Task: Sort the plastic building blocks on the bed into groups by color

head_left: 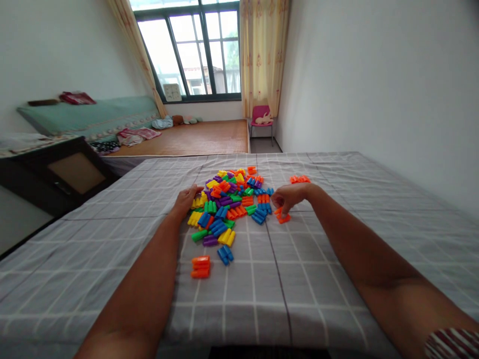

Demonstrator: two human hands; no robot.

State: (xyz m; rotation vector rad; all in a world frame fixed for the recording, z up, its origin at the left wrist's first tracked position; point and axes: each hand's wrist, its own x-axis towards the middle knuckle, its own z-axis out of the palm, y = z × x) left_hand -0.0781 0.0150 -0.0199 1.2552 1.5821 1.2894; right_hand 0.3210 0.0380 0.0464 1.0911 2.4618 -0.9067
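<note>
A heap of plastic building blocks (pixel 224 202) in orange, blue, yellow, green and purple lies on the grey checked cloth. Each block looks like a few short tubes joined side by side. At the heap's left edge rests my left hand (pixel 186 198), fingers stretched toward the yellow blocks (pixel 199 200) and holding nothing that I can see. On the right, my right hand (pixel 291 195) points its fingers down and pinches an orange block (pixel 283 218) at the cloth. Just beyond that hand sits a row of orange blocks (pixel 300 179).
Nearer to me lie a separate orange block (pixel 201 267) and a blue block (pixel 225 255). The checked cloth (pixel 239 304) covers a wide surface. Behind it are a bed (pixel 209 137), a pink chair (pixel 261 112) and a window; a dark cabinet (pixel 75 172) stands left.
</note>
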